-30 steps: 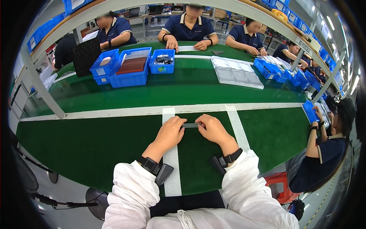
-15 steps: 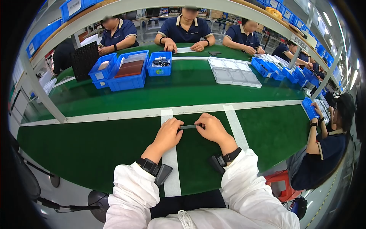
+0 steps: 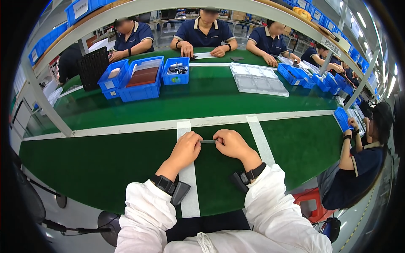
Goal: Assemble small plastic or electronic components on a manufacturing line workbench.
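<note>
Between my hands is a thin, dark grey, narrow flat piece [image 3: 207, 141], held level just above the green mat; its exact kind cannot be made out. My left hand [image 3: 185, 148] grips its left end with fingers curled round. At the other end, my right hand [image 3: 231, 143] pinches it between thumb and fingers. Both ends are hidden by my fingers. Under my left forearm and hand runs a white tape strip [image 3: 188, 185] on the green mat [image 3: 126, 168]. A second white strip [image 3: 260, 141] lies to the right of my right hand.
A white rail [image 3: 139, 128] crosses beyond my hands. Past it stand blue bins [image 3: 141, 90] at left and a stack of clear trays [image 3: 258, 80]. Several co-workers sit across the table; another person [image 3: 358, 168] works at the right, beside a red stool [image 3: 312, 206].
The grey piece has tipped, so a thinner side now shows. My right hand has shifted slightly left and its fingers have closed in more. Co-workers' hands across the table have moved a little.
</note>
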### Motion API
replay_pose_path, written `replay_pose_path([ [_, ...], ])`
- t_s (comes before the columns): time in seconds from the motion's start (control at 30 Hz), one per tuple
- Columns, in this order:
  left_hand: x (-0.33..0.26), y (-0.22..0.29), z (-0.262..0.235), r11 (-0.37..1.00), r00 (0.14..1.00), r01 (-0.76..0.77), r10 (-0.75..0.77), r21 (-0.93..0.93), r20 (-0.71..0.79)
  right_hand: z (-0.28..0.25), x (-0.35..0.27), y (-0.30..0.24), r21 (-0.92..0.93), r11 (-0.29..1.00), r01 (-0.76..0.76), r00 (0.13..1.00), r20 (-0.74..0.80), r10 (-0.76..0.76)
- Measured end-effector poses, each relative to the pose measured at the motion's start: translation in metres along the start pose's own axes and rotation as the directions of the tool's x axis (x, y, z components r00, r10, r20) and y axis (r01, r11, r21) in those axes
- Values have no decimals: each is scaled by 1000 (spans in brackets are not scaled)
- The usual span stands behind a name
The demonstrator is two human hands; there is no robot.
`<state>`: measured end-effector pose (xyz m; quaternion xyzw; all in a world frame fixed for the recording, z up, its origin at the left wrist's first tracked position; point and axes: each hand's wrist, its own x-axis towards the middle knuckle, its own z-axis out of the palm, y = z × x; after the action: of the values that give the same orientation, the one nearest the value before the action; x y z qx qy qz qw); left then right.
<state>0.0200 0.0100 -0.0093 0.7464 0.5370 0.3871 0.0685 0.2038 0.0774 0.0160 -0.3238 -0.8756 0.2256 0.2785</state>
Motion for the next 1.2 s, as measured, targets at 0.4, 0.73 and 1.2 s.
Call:
replay_pose_path([
  [0.4,-1,-5,4,997,998,37,-40,-73,-42,0,-1,-6,16,999,30,999,23,-31],
  [0.73,-2,1,3,980,990,144,-142,-135,21,8,-1,-4,224,974,-38,997,71,22],
  [1.2,-1,7,-1,997,998,63,-62,-44,20,8,-4,-14,161,985,-63,977,209,28],
])
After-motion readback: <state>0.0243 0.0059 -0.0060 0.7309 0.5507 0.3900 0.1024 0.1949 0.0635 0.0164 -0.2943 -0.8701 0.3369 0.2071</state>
